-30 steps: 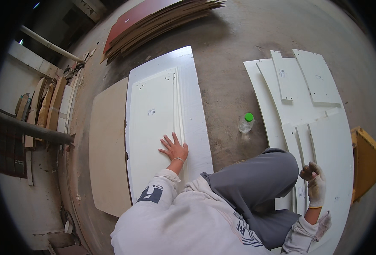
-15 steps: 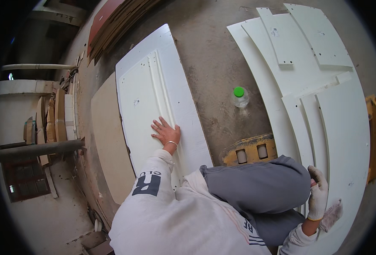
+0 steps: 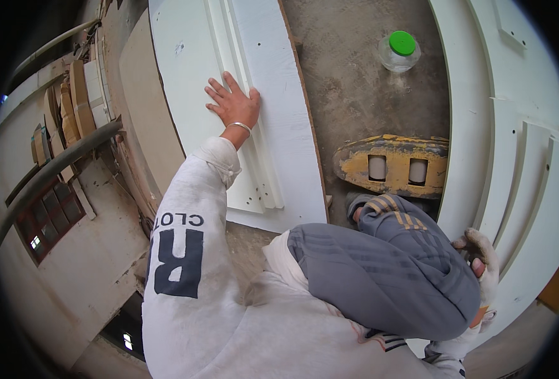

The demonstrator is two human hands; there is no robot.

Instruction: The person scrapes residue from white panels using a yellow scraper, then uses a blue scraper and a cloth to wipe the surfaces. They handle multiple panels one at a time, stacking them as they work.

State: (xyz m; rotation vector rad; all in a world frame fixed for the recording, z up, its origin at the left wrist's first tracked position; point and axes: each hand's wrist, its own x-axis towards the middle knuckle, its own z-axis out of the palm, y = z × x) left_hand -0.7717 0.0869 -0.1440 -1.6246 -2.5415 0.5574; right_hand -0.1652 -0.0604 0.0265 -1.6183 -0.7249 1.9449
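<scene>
Brown lengths of wood (image 3: pixel 77 101) lean against the wall, well off to the left of my left hand (image 3: pixel 234 107). Nearer to that hand, a tan board (image 3: pixel 145 82) lies low, just beside the white pile. My left palm rests on the pile, on the top board (image 3: pixel 188 69), fingers spread and grasping nothing, with a bracelet (image 3: pixel 240 127) at the wrist. Ridged edges run lengthwise beneath and beside the palm, and a wider board (image 3: pixel 286 114) sticks out from under the pile to the right of the hand.

Further right of it, apart from the boards, are a yellow metal fork (image 3: pixel 390 165) with two rollers and a clear jar (image 3: pixel 398 58) with a green lid, both between my hands. My gloved right hand (image 3: pixel 489 268) curls beside my knee; whether it grips anything, I cannot tell. Ahead of it, narrow strips (image 3: pixel 534 158) lie on a big white panel (image 3: pixel 469 126).

As I judge it, the left pile is neatly laid, while the right-hand pieces lie loose; I see nothing joined, and how much is left I cannot tell.
</scene>
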